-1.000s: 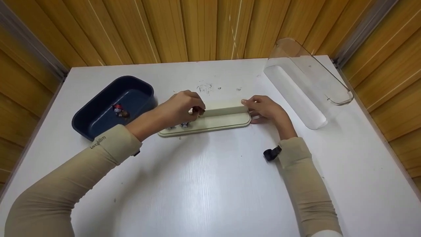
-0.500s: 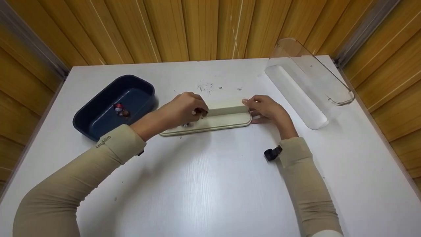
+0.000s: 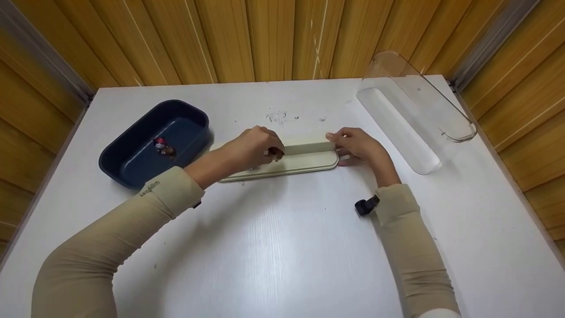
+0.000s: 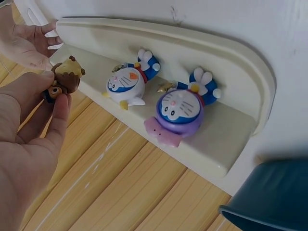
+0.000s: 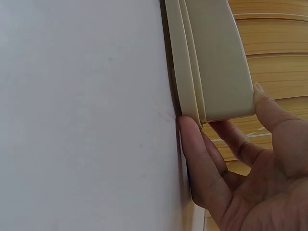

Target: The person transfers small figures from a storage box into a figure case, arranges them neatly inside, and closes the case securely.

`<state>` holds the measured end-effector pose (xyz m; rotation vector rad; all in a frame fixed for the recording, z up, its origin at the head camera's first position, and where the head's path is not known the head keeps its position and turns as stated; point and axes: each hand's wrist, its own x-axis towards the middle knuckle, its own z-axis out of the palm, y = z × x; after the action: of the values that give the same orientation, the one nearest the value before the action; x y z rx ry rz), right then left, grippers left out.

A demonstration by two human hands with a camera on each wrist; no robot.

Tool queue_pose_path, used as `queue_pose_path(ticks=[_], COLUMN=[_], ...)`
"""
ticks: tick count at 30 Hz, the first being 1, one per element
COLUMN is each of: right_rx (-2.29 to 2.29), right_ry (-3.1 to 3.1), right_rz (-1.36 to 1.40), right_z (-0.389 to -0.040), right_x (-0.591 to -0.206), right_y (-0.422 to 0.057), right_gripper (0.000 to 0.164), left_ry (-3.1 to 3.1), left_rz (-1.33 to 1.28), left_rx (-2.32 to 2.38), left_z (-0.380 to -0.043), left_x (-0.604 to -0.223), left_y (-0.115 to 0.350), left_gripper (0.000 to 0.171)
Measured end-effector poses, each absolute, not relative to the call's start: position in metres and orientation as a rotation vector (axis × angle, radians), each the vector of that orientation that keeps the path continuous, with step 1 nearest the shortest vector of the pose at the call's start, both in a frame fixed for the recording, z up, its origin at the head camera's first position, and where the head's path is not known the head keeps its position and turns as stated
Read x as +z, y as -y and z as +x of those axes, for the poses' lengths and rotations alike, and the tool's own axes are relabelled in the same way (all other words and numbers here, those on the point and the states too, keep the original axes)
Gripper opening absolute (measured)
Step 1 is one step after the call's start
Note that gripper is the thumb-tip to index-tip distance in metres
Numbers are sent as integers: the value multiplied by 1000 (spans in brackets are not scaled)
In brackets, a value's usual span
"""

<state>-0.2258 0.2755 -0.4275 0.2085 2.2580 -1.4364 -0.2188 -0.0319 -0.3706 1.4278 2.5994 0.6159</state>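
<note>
My left hand (image 3: 254, 148) pinches a small brown-and-yellow figurine (image 4: 67, 79) between thumb and fingers, over the middle of a long cream stepped display base (image 3: 306, 162). On this base, in the left wrist view, are two blue-and-white cartoon cat figurines: one with a white head (image 4: 126, 85), the other with a purple hood (image 4: 185, 113) and a pink piece on it. From the head, the left hand mostly covers them. At the base's right end my right hand (image 3: 359, 143) grips it, thumb on the raised step and fingers against the end and lower edge.
A dark blue bin (image 3: 128, 137) stands at the left, holding small red-and-brown figurines (image 3: 163, 148). At the back right lies a long clear cover (image 3: 415, 101) with a whitish strip along one side. Wood-patterned panels border the white table (image 3: 282, 247).
My left hand has shifted slightly to the right along the base with the figurine. The right hand keeps its grip on the base's end.
</note>
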Motion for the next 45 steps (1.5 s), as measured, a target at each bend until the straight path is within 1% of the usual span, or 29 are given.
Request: queue_pose_path(ticks=[6, 14, 25, 31, 37, 45], right_rx=[-1423, -1402, -1444, -1463, -1450, -1459], right_ry=[-2267, -2268, -2230, -2219, -2227, -2227], right_rz=[208, 222, 230, 258, 240, 225], right_z=[-225, -226, -223, -223, -225, -225], right_x=[-426, -425, -424, -423, -423, -426], right_y=[-275, -276, -275, -275, -275, -275], right_gripper=[53, 54, 57, 56, 53, 50], left_ry=[-2625, -2642, -2669, -2697, -2703, -2726], left_rz=[1419, 1340, 1288, 1269, 1242, 1325], left_rx=[586, 535, 474, 461, 533, 556], left_z=[-219, -216, -215, -215, -215, -215], left_x=[-377, -383, -389, -388, -382, -385], left_y=[30, 27, 23, 20, 22, 24], left_gripper=[14, 15, 6, 11, 12, 9])
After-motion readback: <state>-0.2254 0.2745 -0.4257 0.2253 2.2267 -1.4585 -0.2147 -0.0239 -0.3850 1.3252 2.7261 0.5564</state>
